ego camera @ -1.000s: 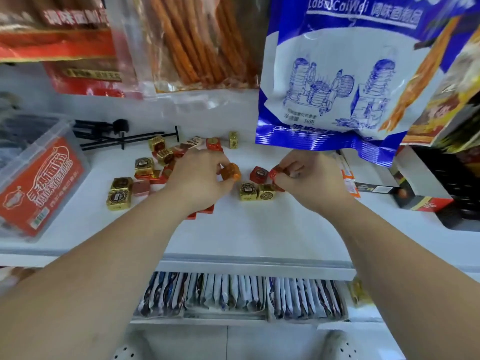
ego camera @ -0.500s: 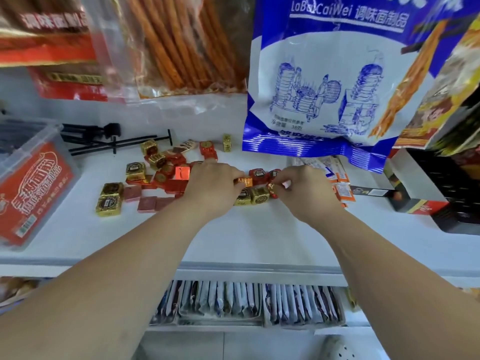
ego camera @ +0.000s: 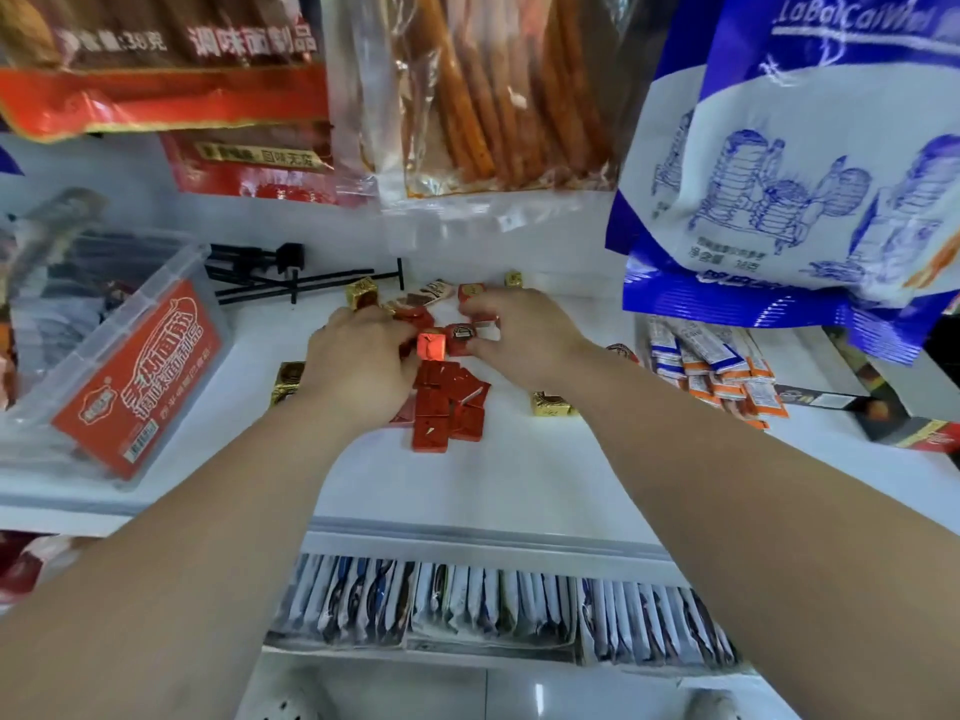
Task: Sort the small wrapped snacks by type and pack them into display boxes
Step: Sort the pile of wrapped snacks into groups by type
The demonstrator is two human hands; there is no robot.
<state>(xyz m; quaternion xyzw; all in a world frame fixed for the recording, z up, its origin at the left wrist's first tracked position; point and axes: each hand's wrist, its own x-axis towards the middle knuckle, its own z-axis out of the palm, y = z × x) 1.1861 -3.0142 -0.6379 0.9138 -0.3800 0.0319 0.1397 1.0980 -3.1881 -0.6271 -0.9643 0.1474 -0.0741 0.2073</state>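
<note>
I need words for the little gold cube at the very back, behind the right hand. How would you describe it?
Start at the white shelf and follow the right hand toward the back. Just beyond it, right of a red-wrapped snack, stands one small gold cube. Unlike the larger gold cube by the black rods, it stands alone.
</note>
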